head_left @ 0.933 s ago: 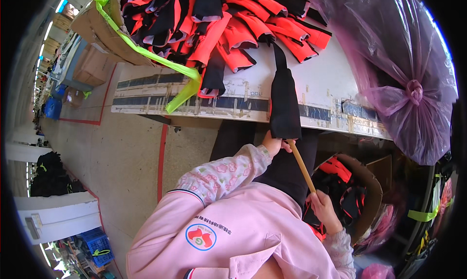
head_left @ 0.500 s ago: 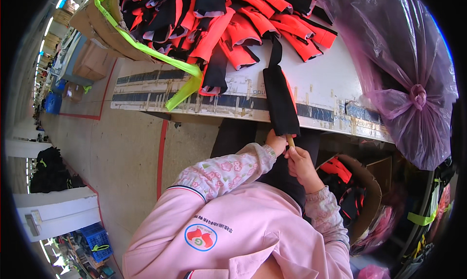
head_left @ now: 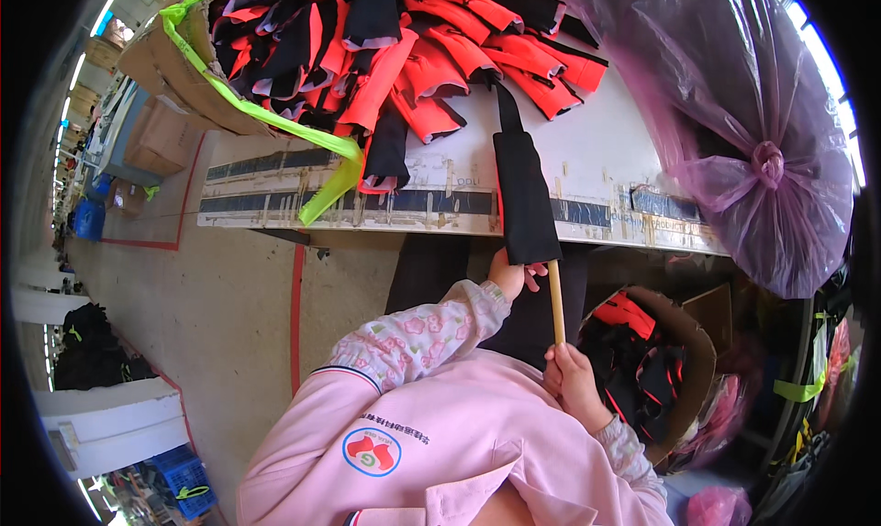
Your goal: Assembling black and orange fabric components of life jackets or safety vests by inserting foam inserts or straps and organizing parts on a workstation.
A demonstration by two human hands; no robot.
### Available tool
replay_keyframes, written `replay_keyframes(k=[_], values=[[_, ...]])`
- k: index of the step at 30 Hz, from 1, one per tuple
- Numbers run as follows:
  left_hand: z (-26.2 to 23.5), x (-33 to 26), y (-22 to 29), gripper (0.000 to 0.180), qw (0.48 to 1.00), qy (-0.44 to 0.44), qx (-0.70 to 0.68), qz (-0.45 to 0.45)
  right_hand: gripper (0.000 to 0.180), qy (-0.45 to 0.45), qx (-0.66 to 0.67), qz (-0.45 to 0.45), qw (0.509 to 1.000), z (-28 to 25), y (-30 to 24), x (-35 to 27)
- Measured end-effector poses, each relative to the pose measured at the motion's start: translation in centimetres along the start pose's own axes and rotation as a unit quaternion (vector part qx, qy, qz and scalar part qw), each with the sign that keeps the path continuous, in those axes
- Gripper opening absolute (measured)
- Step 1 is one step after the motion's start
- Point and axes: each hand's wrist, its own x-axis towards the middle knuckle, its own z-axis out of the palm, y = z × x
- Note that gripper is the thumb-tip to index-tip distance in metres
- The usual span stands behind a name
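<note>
A black fabric sleeve (head_left: 527,195) with an orange edge hangs over the table's front edge, joined at its top to a narrower black strip (head_left: 507,110). At the sleeve's lower end my left hand (head_left: 510,274) grips the cloth from below, its fingers partly hidden under it. My right hand (head_left: 576,384) is closed round the lower part of a thin wooden stick (head_left: 556,301), close to my body. The stick's upper end meets the sleeve's open bottom; how far it reaches inside is hidden.
Many orange-and-black fabric tubes (head_left: 431,62) are heaped on the white table (head_left: 624,159) beside a cardboard box (head_left: 170,72) with a yellow-green strap (head_left: 266,108). A knotted purple plastic bag (head_left: 743,131) stands at right. Below the table is a round-edged carton (head_left: 693,342) holding similar pieces.
My right hand has moved down toward my body, and a much longer length of the stick now shows below the sleeve. My left hand stays at the sleeve's lower end.
</note>
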Motion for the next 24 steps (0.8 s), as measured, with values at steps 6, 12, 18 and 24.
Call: replay_keyframes(k=[6,12,18,24], values=[[0.2,0.5,-1.2,0.023,1.0,-0.004,-0.016,0.022,0.027,0.001,0.015,-0.027,1.0,2.1,0.6,1.4],[-0.3,0.2,-0.3,0.025,0.998,-0.037,0.043,-0.01,0.026,-0.003,0.112,-0.048,0.993,4.5,-1.1,7.4],[-0.6,1.2,-0.2,0.028,0.997,0.011,0.067,-0.036,0.026,0.008,0.066,-0.076,0.995,4.7,-1.0,9.6],[-1.4,0.6,1.7,0.035,0.994,-0.044,0.088,0.046,0.028,0.031,-0.231,-0.223,0.947,-2.9,-1.8,7.6]])
